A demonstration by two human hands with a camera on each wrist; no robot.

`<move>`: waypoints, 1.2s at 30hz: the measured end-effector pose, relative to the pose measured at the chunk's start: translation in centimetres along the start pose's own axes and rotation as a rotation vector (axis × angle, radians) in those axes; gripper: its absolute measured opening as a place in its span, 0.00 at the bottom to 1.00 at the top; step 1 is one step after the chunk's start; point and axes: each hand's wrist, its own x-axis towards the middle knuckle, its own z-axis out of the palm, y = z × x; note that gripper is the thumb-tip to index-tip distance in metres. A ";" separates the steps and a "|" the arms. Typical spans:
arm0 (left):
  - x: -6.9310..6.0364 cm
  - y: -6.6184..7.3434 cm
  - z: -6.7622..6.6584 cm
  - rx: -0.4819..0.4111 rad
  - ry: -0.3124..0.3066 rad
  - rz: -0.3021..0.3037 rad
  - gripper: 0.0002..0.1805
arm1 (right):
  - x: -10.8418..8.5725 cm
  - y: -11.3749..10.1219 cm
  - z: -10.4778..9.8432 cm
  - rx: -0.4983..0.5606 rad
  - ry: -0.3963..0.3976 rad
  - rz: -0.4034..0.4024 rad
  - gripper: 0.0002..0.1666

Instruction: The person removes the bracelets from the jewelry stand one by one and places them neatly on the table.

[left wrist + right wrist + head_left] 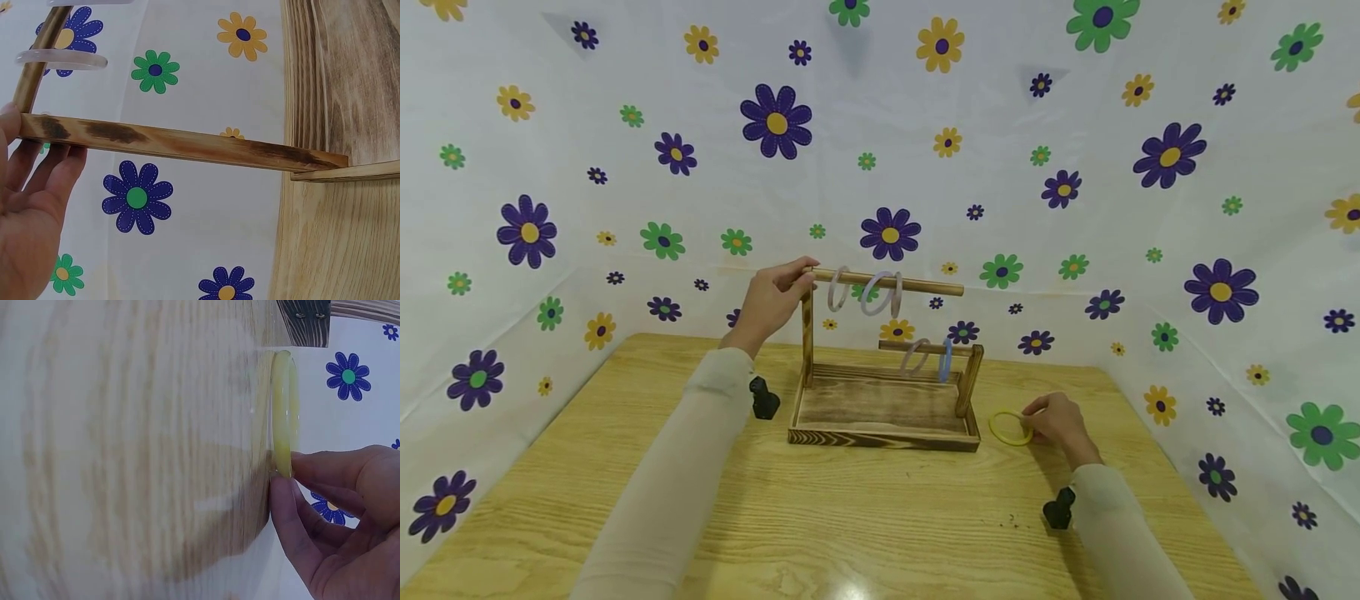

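Yellow ring [284, 415], glossy and round, sits at four o'clock from the streaky wooden rack [883, 440], thumb-and-finger pinched by the right hand [1060, 425]; left hand [771, 300] grips the rack's ten-o'clock corner.

No text, label, brand, number or sign can be read in any of the 3 views.
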 end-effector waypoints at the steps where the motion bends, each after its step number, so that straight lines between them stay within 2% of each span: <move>1: 0.0 0.0 0.0 0.000 -0.002 -0.003 0.22 | 0.0 0.0 0.0 -0.002 0.000 0.000 0.12; 21: 0.1 0.2 -0.1 0.009 -0.023 -0.013 0.21 | -0.3 -0.1 0.0 0.023 -0.006 0.020 0.11; 26: 0.2 0.2 0.0 0.038 -0.018 -0.014 0.20 | -0.1 -0.2 -0.6 -0.033 -0.005 -0.004 0.14; 29: 0.3 0.2 0.0 0.064 -0.016 -0.011 0.19 | 0.0 -0.9 -1.5 -0.010 -0.011 -0.009 0.17; 32: 0.3 0.2 0.0 0.072 -0.012 -0.011 0.20 | 0.1 -2.3 -2.5 0.065 -0.018 -0.008 0.20; 36: 0.4 0.0 0.0 0.060 -0.007 0.000 0.21 | 0.2 -4.9 -3.6 0.074 0.004 -0.069 0.21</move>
